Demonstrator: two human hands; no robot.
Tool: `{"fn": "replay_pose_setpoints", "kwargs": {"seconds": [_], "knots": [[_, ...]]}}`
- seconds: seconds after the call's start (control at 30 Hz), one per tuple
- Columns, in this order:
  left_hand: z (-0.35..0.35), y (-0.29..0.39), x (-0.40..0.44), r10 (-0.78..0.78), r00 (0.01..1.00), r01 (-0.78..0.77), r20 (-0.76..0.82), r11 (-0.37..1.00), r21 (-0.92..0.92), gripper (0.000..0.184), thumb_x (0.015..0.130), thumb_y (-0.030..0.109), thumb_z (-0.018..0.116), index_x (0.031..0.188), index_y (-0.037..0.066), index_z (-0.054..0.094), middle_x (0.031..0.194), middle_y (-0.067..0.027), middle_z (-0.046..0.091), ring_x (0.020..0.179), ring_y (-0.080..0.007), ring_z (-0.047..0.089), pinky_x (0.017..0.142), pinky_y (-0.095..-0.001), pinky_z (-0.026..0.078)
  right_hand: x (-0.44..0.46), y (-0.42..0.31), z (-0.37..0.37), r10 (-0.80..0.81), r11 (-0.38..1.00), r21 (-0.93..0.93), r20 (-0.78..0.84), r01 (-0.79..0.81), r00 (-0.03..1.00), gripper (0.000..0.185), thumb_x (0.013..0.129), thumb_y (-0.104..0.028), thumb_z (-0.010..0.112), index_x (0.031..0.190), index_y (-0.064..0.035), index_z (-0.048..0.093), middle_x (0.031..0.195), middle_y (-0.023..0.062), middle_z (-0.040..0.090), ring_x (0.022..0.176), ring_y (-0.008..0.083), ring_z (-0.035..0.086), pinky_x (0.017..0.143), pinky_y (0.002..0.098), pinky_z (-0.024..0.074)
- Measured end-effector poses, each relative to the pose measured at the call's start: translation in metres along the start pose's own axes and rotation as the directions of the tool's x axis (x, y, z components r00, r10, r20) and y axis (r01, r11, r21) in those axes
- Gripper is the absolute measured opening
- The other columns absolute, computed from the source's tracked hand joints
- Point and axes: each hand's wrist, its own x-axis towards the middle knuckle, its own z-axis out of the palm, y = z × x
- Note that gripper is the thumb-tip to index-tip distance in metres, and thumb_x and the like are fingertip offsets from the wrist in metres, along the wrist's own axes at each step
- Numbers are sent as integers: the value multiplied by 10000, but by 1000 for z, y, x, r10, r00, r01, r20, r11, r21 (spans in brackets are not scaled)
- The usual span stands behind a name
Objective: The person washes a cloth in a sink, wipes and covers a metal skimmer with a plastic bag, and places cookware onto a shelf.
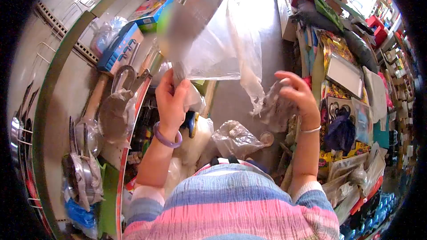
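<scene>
My left hand (171, 100) is closed, thumb against fingers, on the lower corner of a large clear plastic bag (215, 60). A long grey item with a rounded edge (207, 4) rises at the bag's upper left; part of it is blurred and I cannot tell its kind. The bag's right side hangs down in a twisted, ragged strip (252, 86). Right of that strip, my right hand (299, 95) has curled fingers at a crumpled, greyish see-through plastic film (276, 109), which looks pinched in them. A purple bangle circles my left wrist.
Wrapped pans (116, 118) and a blue box (119, 49) stand on the left shelf. On the right, a patterned cloth surface carries a shallow tray (344, 75) and a dark blue bag (340, 131). A crumpled clear bag (238, 138) lies on the aisle floor.
</scene>
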Motion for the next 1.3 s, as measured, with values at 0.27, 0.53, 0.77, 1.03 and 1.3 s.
{"fn": "replay_pose_setpoints", "kwargs": {"seconds": [0.27, 0.53, 0.77, 1.03, 1.3], "knots": [[8, -2, -10, -115, 985, 133, 126, 979, -151, 242, 733, -33, 507, 967, 24, 487, 756, -34, 512, 427, -45, 346, 370, -196, 263, 16, -133, 68, -837, 486, 73, -248, 871, 488, 655, 662, -66, 591, 1286, -12, 401, 1292, 148, 426, 1201, 320, 410, 1000, 420, 335], [26, 11, -17, -146, 964, 215, 223, 920, -328, 121, 741, 67, 485, 835, -8, 505, 590, -30, 464, 373, -90, 373, 338, -223, 263, 52, -83, 151, -833, 307, -425, 313, 852, 456, 483, 720, 47, 523, 1192, -56, 509, 1141, 160, 509, 1096, 324, 471, 954, 372, 355], [-3, 2, -8, -142, 948, 254, 284, 875, -411, 206, 772, 122, 454, 940, 21, 517, 688, -59, 500, 336, -99, 371, 361, -217, 297, 27, -58, 126, -667, 663, -144, 330, 734, 668, 431, 691, 67, 423, 1105, 21, 533, 1082, 167, 538, 997, 261, 537, 866, 316, 409], [-11, 9, -8, -133, 882, 417, 452, 665, -619, 230, 880, 221, 472, 1025, 44, 490, 671, -36, 463, 335, -73, 351, 338, -209, 268, 25, -71, 64, -381, 857, 263, -256, 444, 888, 281, 854, -100, 448, 1081, 33, 548, 1074, 104, 587, 937, 188, 576, 843, 293, 447], [11, 6, -18, -71, 764, 519, 641, 657, -547, 504, 875, 540, 393, 1003, 63, 492, 639, 6, 454, 323, -56, 326, 351, -210, 225, 65, -156, 135, -898, 425, -364, -54, 829, 437, 568, 671, 28, 521, 1227, 6, 406, 1246, 181, 447, 1133, 352, 439, 992, 400, 332]]}}
